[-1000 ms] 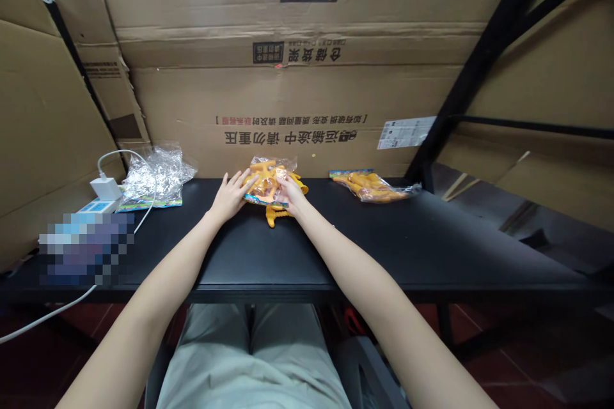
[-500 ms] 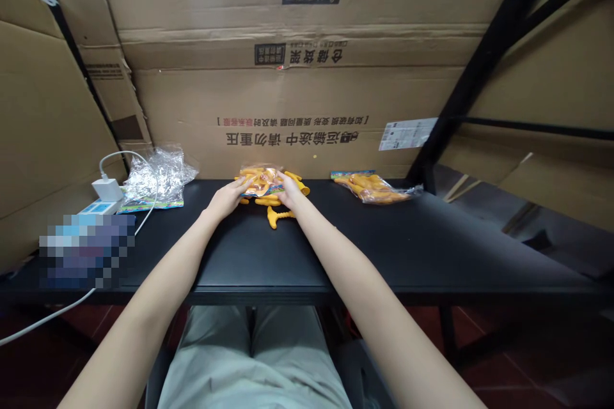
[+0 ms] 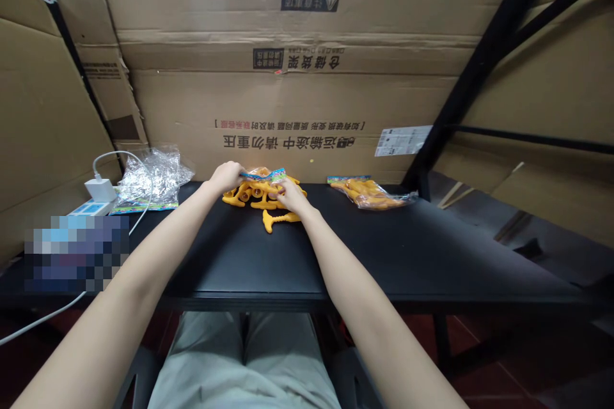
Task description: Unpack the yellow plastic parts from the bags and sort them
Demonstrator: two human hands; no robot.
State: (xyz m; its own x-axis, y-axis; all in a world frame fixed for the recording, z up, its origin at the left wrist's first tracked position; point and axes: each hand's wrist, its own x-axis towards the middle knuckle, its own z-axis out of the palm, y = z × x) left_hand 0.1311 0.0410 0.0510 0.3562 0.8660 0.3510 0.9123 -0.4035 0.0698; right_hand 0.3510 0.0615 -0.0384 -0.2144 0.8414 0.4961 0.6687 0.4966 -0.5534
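And here are 2 bare hands, both up at the far side of the black table point(image 3: 364, 262), right over a heap of orange-yellow pieces point(image 3: 263, 203). The left hand point(image 3: 228, 177) is half closed, fingers bent around the left end of a clear bag point(image 3: 261, 171), and it has hold of it there! The bag sits on top of the heap, its blue printed strip point(image 3: 275, 174) stretching across between the 2 hands. Over to the right hand point(image 3: 293, 196): fingers partly curled at the other end of that strip, close against the pieces, but whether it pinches the bag or a piece, I cannot tell. Just in front of the heap, 1 T-shaped piece point(image 3: 271, 220) lies on the table, its far end near the right wrist.

Out to the right, well apart from the hands, lies a filled bag point(image 3: 367, 193) of similar orange-yellow pieces. Across on the left, a crumpled pile of clear plastic point(image 3: 156, 176) rests beside a white plug point(image 3: 100, 190) with its white cable point(image 3: 152, 188). Behind it all stands the cardboard point(image 3: 297, 92), its printing upside down.
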